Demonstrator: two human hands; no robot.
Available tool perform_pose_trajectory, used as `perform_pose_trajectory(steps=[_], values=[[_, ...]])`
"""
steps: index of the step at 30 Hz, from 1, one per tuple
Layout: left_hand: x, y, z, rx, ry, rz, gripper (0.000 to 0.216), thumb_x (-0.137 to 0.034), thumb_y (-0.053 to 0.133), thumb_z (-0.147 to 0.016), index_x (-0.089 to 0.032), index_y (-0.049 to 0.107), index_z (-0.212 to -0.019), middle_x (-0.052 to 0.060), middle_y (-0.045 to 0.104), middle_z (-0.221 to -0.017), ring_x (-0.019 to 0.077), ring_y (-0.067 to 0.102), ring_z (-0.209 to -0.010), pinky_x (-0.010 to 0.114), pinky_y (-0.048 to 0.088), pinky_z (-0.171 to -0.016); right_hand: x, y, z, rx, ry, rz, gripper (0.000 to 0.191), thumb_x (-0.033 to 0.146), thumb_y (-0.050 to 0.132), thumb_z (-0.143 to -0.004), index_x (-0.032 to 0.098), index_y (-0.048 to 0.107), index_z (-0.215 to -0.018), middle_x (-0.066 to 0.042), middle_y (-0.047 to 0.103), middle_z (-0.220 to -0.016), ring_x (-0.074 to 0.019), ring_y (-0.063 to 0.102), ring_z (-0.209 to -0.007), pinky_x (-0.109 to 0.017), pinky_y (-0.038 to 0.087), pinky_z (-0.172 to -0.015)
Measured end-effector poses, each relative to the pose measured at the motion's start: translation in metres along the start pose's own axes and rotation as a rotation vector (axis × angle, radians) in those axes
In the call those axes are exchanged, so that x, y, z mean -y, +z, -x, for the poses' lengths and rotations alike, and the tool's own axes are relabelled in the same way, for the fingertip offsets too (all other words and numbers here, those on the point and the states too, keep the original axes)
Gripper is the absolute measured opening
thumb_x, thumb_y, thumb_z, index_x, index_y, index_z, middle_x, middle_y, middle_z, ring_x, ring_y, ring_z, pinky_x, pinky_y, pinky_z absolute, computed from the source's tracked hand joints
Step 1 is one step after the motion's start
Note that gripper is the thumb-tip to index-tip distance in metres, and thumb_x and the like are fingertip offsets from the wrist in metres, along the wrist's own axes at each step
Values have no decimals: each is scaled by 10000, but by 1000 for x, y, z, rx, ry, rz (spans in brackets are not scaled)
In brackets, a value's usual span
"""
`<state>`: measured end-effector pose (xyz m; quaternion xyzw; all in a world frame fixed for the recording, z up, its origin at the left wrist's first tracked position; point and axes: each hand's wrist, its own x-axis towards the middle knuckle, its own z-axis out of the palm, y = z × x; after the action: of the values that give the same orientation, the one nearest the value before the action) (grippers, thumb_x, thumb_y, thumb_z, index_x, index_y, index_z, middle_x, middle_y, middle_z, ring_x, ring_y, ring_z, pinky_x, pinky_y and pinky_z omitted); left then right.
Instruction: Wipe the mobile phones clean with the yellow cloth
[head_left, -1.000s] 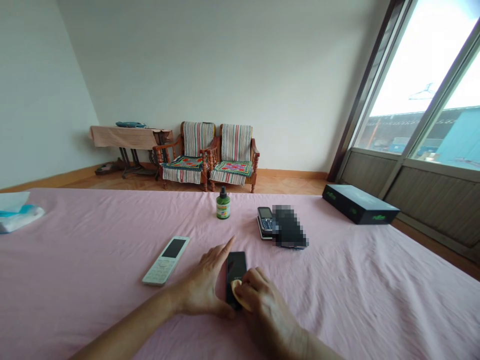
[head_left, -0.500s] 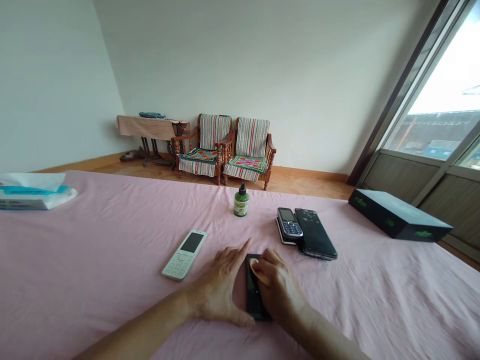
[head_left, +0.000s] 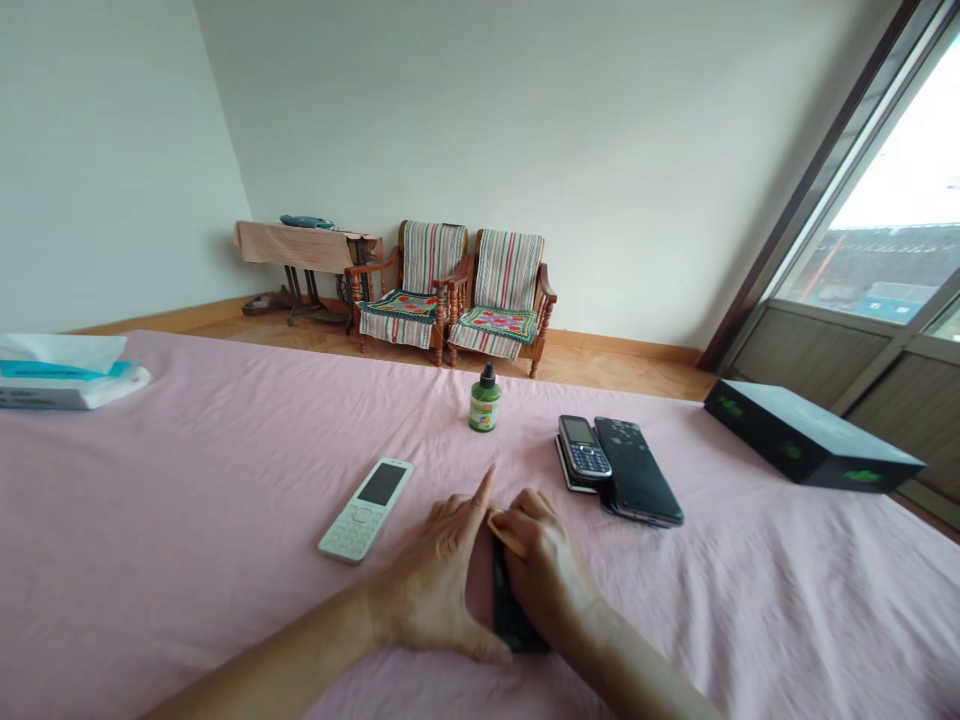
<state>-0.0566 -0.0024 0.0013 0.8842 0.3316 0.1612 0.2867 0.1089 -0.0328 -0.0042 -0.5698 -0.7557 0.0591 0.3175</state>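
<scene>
A dark phone (head_left: 514, 622) lies flat on the pink cloth, mostly covered by my right hand (head_left: 553, 568). Pinched in that hand's curled fingers is a thin, cream-coloured pad (head_left: 504, 532), pressed at the phone's far end; whether it is sponge or cloth I cannot tell. My left hand (head_left: 429, 582) rests open along the phone's left side, thumb and index finger spread wide, the thumb tip at the near edge. Left of it lies a white keypad phone (head_left: 366, 512). Beyond the hands stands a green bottle (head_left: 484, 405) with a black cap.
To the right, a small keypad phone (head_left: 585, 447) sits on a stack beside a large black phone (head_left: 639, 472). A black box (head_left: 810, 440) stands at the far right, a tissue pack (head_left: 71, 385) at the far left. Two wooden chairs (head_left: 497, 275) are by the wall.
My right hand has slid the pad slightly away and left, to the phone's far end. My left hand stays nearly in place. The view has shifted a little.
</scene>
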Motion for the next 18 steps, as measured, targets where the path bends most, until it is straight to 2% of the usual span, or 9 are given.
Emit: perform_pose_trajectory(steps=[4,8,10,13,18], values=[[0,-1,0,3,9,-2,1448,-481,848,-520,-247,-231,-1458,181,291,-1490,419,296,-1341,637,147,-1089,-6,-3,2,-23,63,40,265,-59,561,-789,152,621,-641,-43,554,-743,-173,508,-754,-263,392,-675],[-1,-1,1,15,9,7,1438,-487,847,-530,-264,-228,-1459,163,292,-1493,399,287,-1351,615,151,-1100,-1,0,2,-10,-8,-19,254,-16,513,-847,163,648,-728,-51,571,-790,-180,513,-786,-264,414,-685],[0,-1,2,11,0,-4,1436,-494,849,-531,-271,-222,-1461,160,297,-1490,399,280,-1354,617,144,-1100,-3,-1,6,-28,-25,-64,265,-30,495,-831,170,660,-778,-49,575,-799,-184,518,-799,-270,428,-700],[4,1,3,3,1,-38,1415,-525,839,-535,-280,-193,-1471,165,262,-1503,424,238,-1365,640,140,-1089,-20,-9,20,-85,-16,-143,317,-48,471,-788,180,673,-874,-48,585,-833,-181,534,-810,-275,449,-716],[9,2,4,-6,45,-38,1393,-577,820,-554,-280,-181,-1477,172,252,-1508,425,250,-1358,639,148,-1092,-51,-27,43,-107,-25,-192,338,2,446,-799,188,672,-967,-56,580,-888,-168,570,-804,-262,481,-701]])
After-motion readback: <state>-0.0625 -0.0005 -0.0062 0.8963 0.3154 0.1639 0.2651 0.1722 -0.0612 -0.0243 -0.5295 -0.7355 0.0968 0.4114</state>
